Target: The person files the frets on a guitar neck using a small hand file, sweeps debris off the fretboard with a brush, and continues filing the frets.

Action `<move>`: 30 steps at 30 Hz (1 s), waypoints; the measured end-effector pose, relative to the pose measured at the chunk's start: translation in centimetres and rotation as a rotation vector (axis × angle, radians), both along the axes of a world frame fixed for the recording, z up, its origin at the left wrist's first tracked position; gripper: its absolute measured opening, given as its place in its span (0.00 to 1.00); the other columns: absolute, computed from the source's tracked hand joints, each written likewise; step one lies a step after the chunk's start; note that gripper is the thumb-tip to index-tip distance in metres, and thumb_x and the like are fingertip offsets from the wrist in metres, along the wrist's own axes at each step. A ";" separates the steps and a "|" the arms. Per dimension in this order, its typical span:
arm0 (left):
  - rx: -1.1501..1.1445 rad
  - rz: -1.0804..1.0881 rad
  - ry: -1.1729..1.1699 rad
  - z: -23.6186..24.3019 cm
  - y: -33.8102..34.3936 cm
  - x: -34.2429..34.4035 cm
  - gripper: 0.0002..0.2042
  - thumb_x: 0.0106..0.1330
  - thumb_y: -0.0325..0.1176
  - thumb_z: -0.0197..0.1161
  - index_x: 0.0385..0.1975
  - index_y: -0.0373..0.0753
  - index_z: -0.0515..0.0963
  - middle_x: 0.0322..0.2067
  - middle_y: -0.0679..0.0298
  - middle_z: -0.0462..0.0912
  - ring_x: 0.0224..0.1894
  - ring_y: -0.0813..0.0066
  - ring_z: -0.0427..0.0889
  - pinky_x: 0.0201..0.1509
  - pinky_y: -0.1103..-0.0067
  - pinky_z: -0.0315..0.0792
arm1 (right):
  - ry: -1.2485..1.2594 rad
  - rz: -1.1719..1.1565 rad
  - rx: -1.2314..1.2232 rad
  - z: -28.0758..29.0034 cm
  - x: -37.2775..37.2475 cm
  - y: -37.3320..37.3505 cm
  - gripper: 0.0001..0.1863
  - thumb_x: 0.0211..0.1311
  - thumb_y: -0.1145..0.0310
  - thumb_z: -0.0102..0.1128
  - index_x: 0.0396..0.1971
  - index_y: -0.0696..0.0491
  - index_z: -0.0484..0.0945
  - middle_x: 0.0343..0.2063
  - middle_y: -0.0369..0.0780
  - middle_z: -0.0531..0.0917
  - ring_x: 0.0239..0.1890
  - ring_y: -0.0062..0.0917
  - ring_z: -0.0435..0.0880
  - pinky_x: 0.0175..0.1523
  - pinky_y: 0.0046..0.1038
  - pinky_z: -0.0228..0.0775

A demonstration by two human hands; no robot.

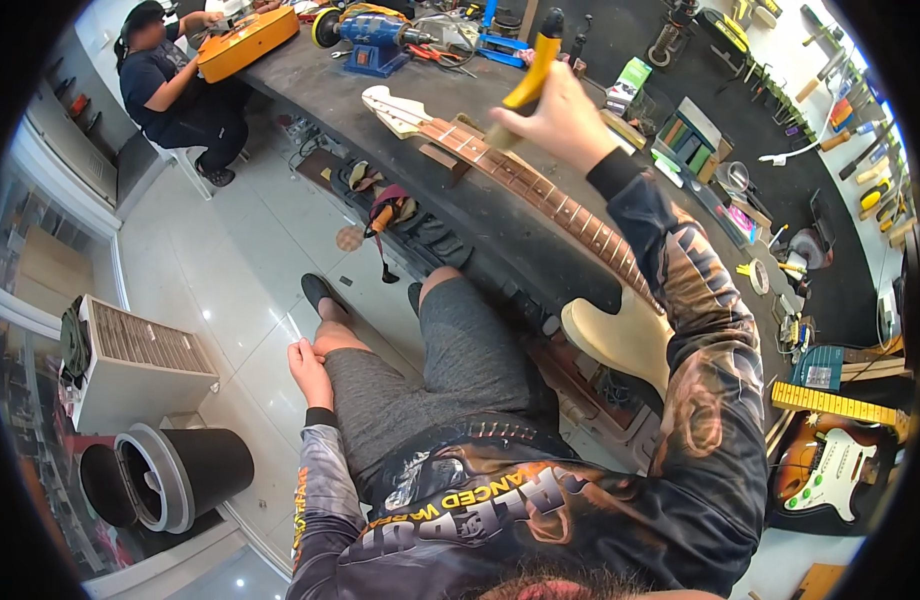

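Observation:
My right hand [560,112] grips a yellow-and-black-handled tool [540,65] above the upper part of a guitar neck; its lower end is blurred. The electric guitar lies across the workbench edge, with a pale headstock [395,108], a brown fretted fingerboard [550,198] without strings and a cream body [615,335]. My sleeve covers part of the body. Under the neck near the headstock sits a wooden support block [442,162]. My left hand [308,372] is by my thigh, fingers pinched together at a thin pale sliver that I cannot make out.
A blue bench grinder [373,40] stands on the dark workbench [320,72], near pliers and boxes. Another person [175,85] sits at the far left with an orange guitar [248,45]. A sunburst guitar [830,465] is at right. A black bin [215,468] stands at lower left.

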State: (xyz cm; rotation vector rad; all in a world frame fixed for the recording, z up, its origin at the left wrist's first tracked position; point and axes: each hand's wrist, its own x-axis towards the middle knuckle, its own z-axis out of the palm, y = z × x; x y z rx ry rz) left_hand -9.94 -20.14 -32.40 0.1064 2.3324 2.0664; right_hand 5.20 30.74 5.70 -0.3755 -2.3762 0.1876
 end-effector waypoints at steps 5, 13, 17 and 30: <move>-0.015 -0.022 0.007 0.3 0.5 -0.2 0.16 0.91 0.39 0.57 0.36 0.39 0.73 0.27 0.69 0.75 0.28 0.80 0.71 0.37 0.76 0.69 | -0.085 0.382 -0.365 -1.3 -7.1 -6.2 0.58 0.57 0.34 0.85 0.70 0.68 0.70 0.62 0.59 0.77 0.68 0.51 0.80 0.77 0.42 0.73; -0.030 0.041 -0.011 -0.4 -1.5 0.5 0.16 0.91 0.39 0.56 0.36 0.39 0.73 0.27 0.70 0.74 0.28 0.81 0.70 0.37 0.77 0.68 | -0.149 0.186 -0.014 -2.5 -8.8 -2.6 0.53 0.59 0.36 0.78 0.65 0.69 0.72 0.58 0.59 0.82 0.66 0.52 0.83 0.74 0.43 0.76; 0.019 0.077 -0.009 -0.9 -2.7 0.0 0.16 0.91 0.39 0.56 0.36 0.39 0.74 0.27 0.70 0.72 0.29 0.81 0.69 0.37 0.76 0.67 | -0.314 0.239 0.010 0.2 2.3 -4.0 0.44 0.59 0.43 0.81 0.59 0.66 0.75 0.49 0.54 0.81 0.56 0.49 0.84 0.64 0.45 0.78; 0.103 -0.004 -0.026 2.3 0.8 -0.6 0.16 0.91 0.39 0.58 0.36 0.39 0.74 0.29 0.69 0.76 0.30 0.81 0.71 0.38 0.78 0.69 | -0.805 -0.020 -0.084 5.6 12.0 -7.3 0.44 0.61 0.40 0.80 0.60 0.63 0.74 0.48 0.52 0.86 0.52 0.47 0.91 0.59 0.44 0.83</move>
